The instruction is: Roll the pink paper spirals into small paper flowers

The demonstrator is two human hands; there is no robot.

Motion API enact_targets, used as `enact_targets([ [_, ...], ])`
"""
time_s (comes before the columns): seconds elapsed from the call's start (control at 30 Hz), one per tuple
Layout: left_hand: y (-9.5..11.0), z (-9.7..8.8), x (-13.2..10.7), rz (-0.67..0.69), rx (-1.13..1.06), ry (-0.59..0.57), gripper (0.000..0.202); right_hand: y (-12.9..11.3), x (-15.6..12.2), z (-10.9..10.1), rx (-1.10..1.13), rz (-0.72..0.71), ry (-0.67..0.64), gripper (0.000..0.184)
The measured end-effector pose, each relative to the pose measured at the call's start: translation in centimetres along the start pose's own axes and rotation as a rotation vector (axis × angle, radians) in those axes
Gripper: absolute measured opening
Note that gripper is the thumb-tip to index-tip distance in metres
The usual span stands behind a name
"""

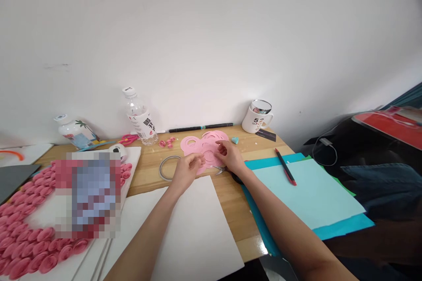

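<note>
Pink paper pieces (189, 142) with rounded edges and curved cuts lie at the middle of the wooden desk, partly behind my hands. At their near left edge is my left hand (189, 170), fingers curled together; anything pinched there is too small to make out. My right hand (230, 154) hovers over their right side, thumb and fingers curved and apart, with nothing visible between them. Beneath that wrist a pair of scissors (219, 169) shows its metal blades, its dark handle partly hidden. Left of my left hand rests a grey ring (162, 168), perhaps a tape roll.
Small pink paper rolls (169, 141) sit near a clear bottle (140, 118). A white mug (253, 118) stands by the wall. Blue sheets (303, 193) with a red-black pen (286, 167) lie right; white paper (194, 228) lies in front. Pink paper roses (26, 237) cover a board at left.
</note>
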State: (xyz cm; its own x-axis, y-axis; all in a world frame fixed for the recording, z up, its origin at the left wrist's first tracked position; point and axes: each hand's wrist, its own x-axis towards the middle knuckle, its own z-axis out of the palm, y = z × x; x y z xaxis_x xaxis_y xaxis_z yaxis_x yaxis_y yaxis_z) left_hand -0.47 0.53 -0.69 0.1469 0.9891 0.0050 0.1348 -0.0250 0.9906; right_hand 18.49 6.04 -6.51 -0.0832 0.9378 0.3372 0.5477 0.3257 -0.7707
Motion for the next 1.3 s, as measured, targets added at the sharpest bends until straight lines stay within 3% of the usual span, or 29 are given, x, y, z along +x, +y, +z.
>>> enact_targets([
  [0.23, 0.2, 0.2, -0.1, -0.04, -0.024, -0.008, 0.034, -1.4, -0.1, -0.2, 0.295, 0.022, 0.123, 0.025],
  [0.37, 0.7, 0.9, -0.4, -0.054, -0.185, -0.036, 0.056, -3.3, -1.0, -0.3, 0.36, -0.118, 0.218, 0.019],
  [0.4, 0.7, 1.1, -0.4, -0.044, -0.24, -0.054, 0.06, -3.9, -1.4, -0.2, 0.335, -0.178, 0.198, 0.018],
  [0.5, 0.5, 1.5, -0.5, -0.048, -0.359, -0.098, 0.059, -5.6, -2.5, 0.2, 0.242, -0.376, -0.042, 0.019],
  [0.57, 0.4, 1.3, -0.4, -0.103, -0.398, -0.032, 0.052, -6.3, -3.0, 0.5, 0.228, -0.471, -0.138, 0.02],
  [0.63, 0.3, 0.7, -0.1, -0.154, -0.464, 0.091, 0.044, -6.2, -3.1, 0.7, 0.219, -0.496, -0.109, 0.017],
  [0.7, 0.4, 0.0, 0.3, -0.141, -0.553, 0.165, 0.037, -5.6, -2.7, 0.9, 0.212, -0.439, 0.035, 0.015],
  [0.8, 0.8, -1.0, 0.7, -0.125, -0.616, 0.111, 0.033, -4.3, -2.0, 1.1, 0.267, -0.256, 0.207, 0.027],
  [0.87, 0.9, -1.3, 0.7, -0.126, -0.587, 0.066, 0.033, -3.7, -1.7, 1.3, 0.379, -0.149, 0.16, 0.039],
  [0.97, 0.6, -1.2, 0.7, -0.151, -0.484, 0.005, 0.037, -3.7, -1.6, 1.4, 0.54, -0.071, 0.031, 0.042],
  [1.1, 0.0, -0.7, 0.5, -0.172, -0.357, -0.074, 0.041, -4.4, -1.7, 1.3, 0.6, 0.006, 0.054, 0.036],
  [1.3, -0.5, -0.7, 0.7, -0.117, -0.359, 0.075, 0.038, -4.8, -1.7, 0.7, 0.642, 0.048, 0.012, 0.038],
])
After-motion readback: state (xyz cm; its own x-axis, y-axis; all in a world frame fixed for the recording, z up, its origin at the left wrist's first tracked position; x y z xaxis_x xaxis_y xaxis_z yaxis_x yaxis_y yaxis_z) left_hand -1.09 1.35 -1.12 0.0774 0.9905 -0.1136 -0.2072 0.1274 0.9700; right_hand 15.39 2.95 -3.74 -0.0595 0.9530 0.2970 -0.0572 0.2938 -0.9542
